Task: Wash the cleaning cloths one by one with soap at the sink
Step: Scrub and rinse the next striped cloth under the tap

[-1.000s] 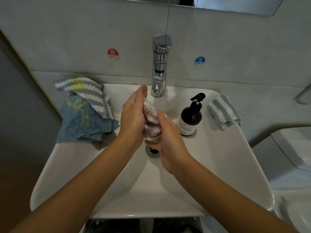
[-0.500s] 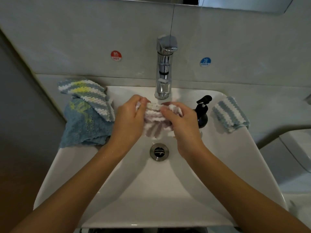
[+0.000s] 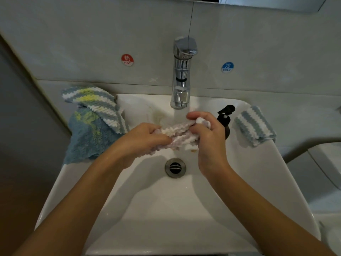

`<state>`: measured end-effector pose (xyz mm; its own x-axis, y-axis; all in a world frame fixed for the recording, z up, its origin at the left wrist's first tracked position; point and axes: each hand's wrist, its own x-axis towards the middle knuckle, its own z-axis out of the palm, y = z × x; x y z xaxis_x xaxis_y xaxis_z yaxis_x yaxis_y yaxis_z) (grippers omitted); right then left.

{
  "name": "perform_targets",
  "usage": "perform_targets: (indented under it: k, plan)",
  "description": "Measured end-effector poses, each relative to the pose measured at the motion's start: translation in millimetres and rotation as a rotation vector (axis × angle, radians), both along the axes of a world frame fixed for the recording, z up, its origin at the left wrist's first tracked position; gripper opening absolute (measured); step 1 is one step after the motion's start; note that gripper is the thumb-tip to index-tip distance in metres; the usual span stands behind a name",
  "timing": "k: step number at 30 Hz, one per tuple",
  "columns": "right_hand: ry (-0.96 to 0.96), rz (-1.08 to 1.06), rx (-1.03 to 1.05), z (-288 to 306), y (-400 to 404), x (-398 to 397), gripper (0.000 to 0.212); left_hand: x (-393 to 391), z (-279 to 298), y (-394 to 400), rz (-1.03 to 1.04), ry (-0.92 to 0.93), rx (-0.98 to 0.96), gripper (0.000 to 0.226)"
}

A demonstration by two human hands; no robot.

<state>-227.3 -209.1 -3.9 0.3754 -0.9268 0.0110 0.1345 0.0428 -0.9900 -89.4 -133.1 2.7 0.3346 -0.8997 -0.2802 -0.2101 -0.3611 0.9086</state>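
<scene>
Two hands' curled fingers (image 3: 158,138) around one pale cloth (image 3: 180,134); three cloths aside.

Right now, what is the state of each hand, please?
Left hand: closed, gripping one end of the pale striped cloth.
Right hand: closed, gripping the other end of the same cloth.
</scene>
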Motion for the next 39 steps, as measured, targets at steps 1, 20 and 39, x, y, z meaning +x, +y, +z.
perform_targets:
  k: [1,20,39]
  plan:
    - [-0.010,0.022,0.020,0,-1,1,0.029,0,0,-1,0.003,0.026,-0.022,0.008]
    - [0.156,0.012,0.053,5,3,3,0.030,-8,9,-1,0.165,0.305,-0.169,0.025]
    - [-0.187,-0.288,0.307,8,6,22,0.037,-46,-6,-30,0.551,0.175,-0.283,0.027]
